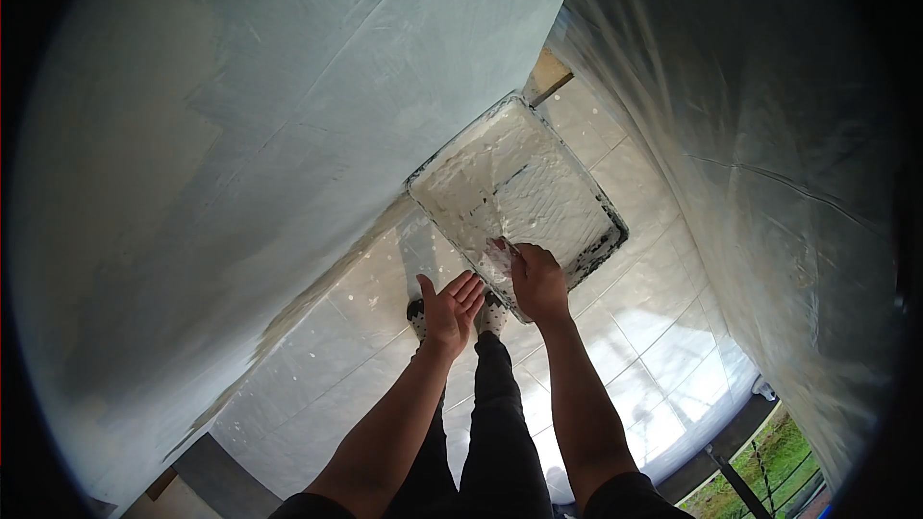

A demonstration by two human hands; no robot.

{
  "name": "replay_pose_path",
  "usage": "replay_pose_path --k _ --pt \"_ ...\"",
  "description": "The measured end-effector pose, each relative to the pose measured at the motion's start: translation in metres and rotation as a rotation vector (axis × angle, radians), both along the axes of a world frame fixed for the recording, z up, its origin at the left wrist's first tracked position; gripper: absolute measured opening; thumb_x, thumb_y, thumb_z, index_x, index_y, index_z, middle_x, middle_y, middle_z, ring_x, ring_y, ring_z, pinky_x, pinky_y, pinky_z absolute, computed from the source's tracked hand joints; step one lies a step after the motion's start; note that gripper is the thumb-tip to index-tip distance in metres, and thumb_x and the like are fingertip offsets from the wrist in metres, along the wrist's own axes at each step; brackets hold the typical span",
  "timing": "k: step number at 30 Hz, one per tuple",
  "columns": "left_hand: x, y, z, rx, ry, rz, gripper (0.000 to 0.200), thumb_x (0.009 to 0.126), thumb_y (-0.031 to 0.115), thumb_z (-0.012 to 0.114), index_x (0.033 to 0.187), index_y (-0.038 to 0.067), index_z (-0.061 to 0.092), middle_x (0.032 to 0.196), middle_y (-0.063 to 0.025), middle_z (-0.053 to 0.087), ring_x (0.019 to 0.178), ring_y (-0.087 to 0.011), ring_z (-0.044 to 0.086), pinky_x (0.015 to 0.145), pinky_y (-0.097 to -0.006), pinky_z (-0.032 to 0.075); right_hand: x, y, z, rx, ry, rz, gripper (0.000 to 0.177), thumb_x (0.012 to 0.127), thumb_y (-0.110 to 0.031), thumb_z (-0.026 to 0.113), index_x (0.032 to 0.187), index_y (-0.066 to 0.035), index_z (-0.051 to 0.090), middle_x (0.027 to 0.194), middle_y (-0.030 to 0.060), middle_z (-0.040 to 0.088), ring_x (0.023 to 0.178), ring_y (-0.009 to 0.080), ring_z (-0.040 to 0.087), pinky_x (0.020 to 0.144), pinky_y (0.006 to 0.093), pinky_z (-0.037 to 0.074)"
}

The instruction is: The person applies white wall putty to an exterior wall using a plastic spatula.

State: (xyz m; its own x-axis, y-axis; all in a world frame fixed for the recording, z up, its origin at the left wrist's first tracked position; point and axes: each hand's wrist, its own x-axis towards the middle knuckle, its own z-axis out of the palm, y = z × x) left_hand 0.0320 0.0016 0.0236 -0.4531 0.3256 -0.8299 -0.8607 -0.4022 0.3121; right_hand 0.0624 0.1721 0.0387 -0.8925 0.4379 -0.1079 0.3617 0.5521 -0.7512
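Note:
A black-rimmed paint tray [604, 259] stands on the floor, coated inside with thick off-white plaster [510, 168]. My right hand [540, 281] is closed over the tray's near edge, gripping what looks like a putty knife [500, 256]. Its blade is smeared with plaster and partly hidden by my fingers. To the left, my left hand [452, 310] is open, palm turned up and thumb apart from the fingers. It holds nothing and is beside the tray's near corner.
A wall [288, 86] with patchy plaster rises on the left, close to the tray. Clear plastic sheeting [769, 192] hangs on the right. Pale tiles [615, 317] with white specks cover the floor. My feet [492, 315] are just below the tray; grass [788, 447] shows at the lower right.

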Motion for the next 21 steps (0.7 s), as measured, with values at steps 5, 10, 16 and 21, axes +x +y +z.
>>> replay_pose_path --k 5,10,16,21 --pt "0.002 0.003 -0.001 0.01 -0.023 0.022 0.11 0.09 0.083 0.016 0.145 -0.011 0.037 0.15 -0.0255 0.041 0.144 -0.035 0.035 0.122 -0.0446 0.023 0.004 -0.005 -0.006 -0.042 -0.031 0.01 0.017 0.092 -0.011 0.055 0.103 -0.001 0.064 0.092 0.0205 0.065 0.091 0.0409 0.062 0.08 0.0494 0.05" --pt "0.002 0.004 -0.001 0.013 -0.016 0.007 0.111 0.09 0.083 0.017 0.145 -0.011 0.036 0.151 -0.0256 0.04 0.144 -0.0351 0.034 0.122 -0.0447 0.023 0.01 -0.009 -0.01 -0.112 -0.018 -0.036 0.017 0.092 -0.01 0.056 0.103 -0.001 0.064 0.091 0.0203 0.065 0.09 0.0406 0.062 0.079 0.0489 0.05" --pt "0.002 0.006 0.001 0.017 -0.012 0.002 0.112 0.089 0.084 0.017 0.145 -0.011 0.036 0.151 -0.0259 0.039 0.144 -0.0352 0.034 0.122 -0.0448 0.023 0.011 -0.012 -0.008 -0.025 -0.001 0.013 0.017 0.092 -0.011 0.057 0.103 -0.001 0.065 0.091 0.0201 0.066 0.089 0.0409 0.062 0.079 0.0491 0.05" --pt "0.004 0.006 -0.003 0.019 -0.019 0.009 0.111 0.089 0.084 0.017 0.145 -0.011 0.037 0.151 -0.0259 0.039 0.144 -0.0351 0.034 0.122 -0.0448 0.023 0.01 -0.012 -0.002 -0.105 -0.054 0.0 0.018 0.093 -0.013 0.057 0.103 0.0 0.065 0.09 0.0207 0.065 0.089 0.042 0.062 0.078 0.0499 0.049"
